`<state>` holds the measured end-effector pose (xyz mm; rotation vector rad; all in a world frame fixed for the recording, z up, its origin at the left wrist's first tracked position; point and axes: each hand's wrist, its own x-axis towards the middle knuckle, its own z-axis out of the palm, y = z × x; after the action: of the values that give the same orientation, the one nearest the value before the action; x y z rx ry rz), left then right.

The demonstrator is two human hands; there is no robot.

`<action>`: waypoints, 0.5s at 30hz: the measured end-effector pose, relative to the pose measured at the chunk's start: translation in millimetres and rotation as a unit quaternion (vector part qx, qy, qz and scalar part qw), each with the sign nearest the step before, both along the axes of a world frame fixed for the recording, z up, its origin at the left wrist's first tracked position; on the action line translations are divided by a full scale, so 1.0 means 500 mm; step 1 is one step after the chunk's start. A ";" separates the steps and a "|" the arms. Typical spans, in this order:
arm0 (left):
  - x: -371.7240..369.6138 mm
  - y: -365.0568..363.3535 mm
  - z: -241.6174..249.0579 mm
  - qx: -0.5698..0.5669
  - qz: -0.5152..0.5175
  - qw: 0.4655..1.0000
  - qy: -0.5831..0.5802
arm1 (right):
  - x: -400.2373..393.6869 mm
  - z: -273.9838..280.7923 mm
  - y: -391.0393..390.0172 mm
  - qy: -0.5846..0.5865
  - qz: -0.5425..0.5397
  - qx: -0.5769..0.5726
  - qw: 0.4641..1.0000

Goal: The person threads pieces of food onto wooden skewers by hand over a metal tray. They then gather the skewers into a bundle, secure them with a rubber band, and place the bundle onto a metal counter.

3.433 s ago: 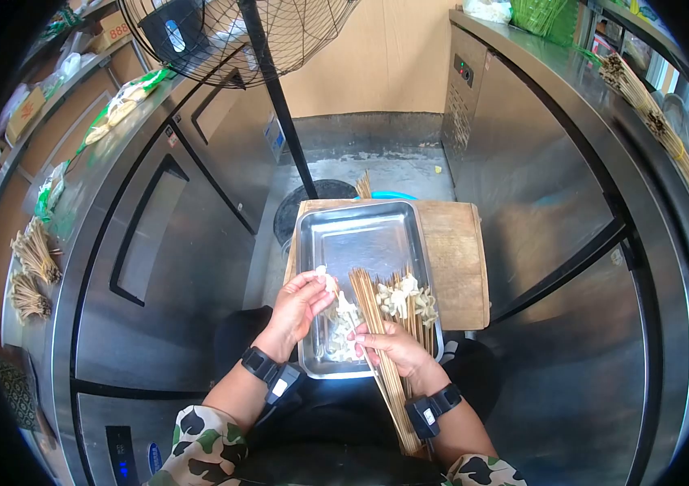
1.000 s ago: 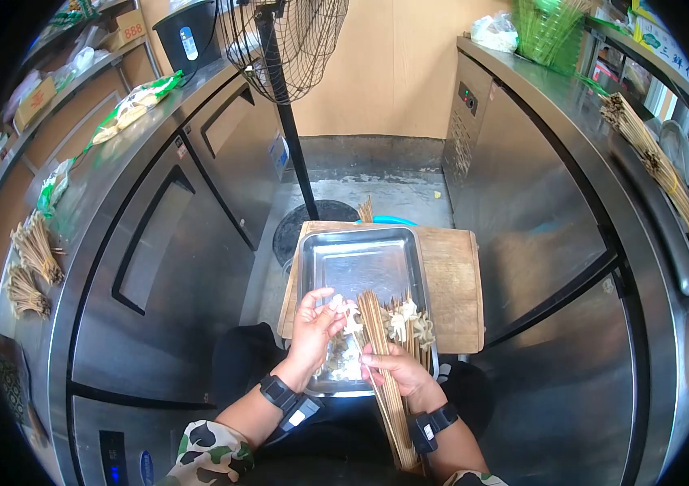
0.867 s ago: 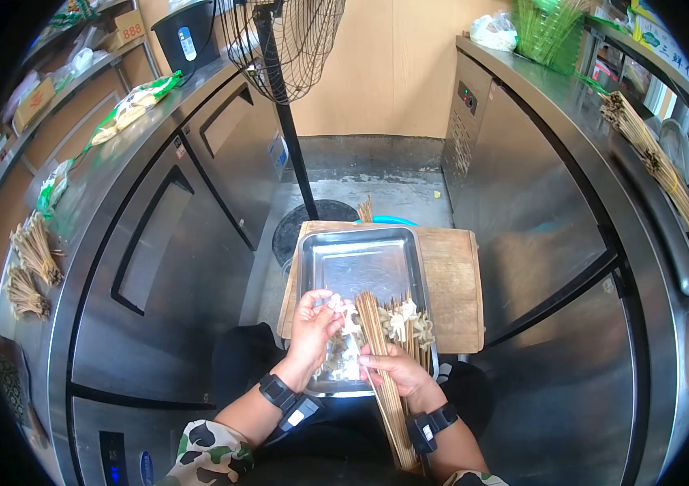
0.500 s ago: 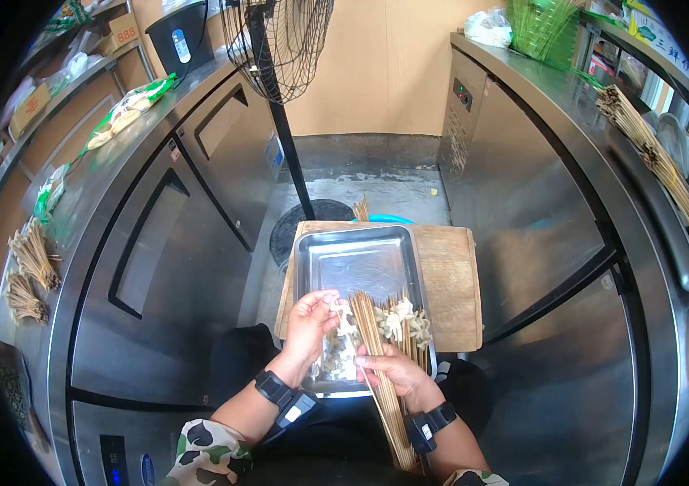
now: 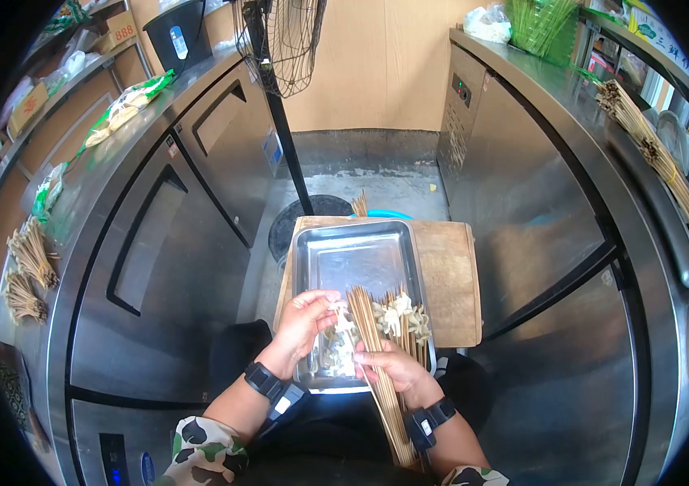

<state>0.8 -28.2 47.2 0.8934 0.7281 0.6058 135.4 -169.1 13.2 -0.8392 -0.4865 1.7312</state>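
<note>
Stainless-steel cabinets line both sides of the frame, one at left [image 5: 174, 324] and one at right [image 5: 539, 202], with a tan wall [image 5: 377, 73] at top centre. Left of top centre, a wire fan cage [image 5: 288, 49] is partly cut off by the frame's edge. Two short stick bundles [image 5: 32, 251] sit at the left edge; a longer bundle [image 5: 652, 154] lies at upper right.

At centre, a metal tray [image 5: 353, 251] overlaps a wooden board [image 5: 450, 283]. Pale food pieces [image 5: 336, 356] lie in the tray's lower left part, and filled skewers [image 5: 401, 316] rest along its lower right side.

Just below centre, the left hand [image 5: 302, 326] pinches a whitish piece [image 5: 342, 313] between thumb and fingertips, over the tray. Whether that piece is on a stick is too small to tell. To its right, the right hand [image 5: 397, 371] has its fingers closed around a bundle of thin skewers [image 5: 393, 425], slanting from the tray down to the bottom of the frame.
</note>
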 end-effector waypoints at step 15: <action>-0.006 -0.035 -0.021 -0.090 -0.009 0.995 0.049 | -0.004 -0.003 0.001 -0.040 -0.026 -0.001 0.999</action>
<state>-2.4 -45.5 36.6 0.7665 0.8489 0.4749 133.3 -168.4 11.8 -0.9179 -0.5125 1.6547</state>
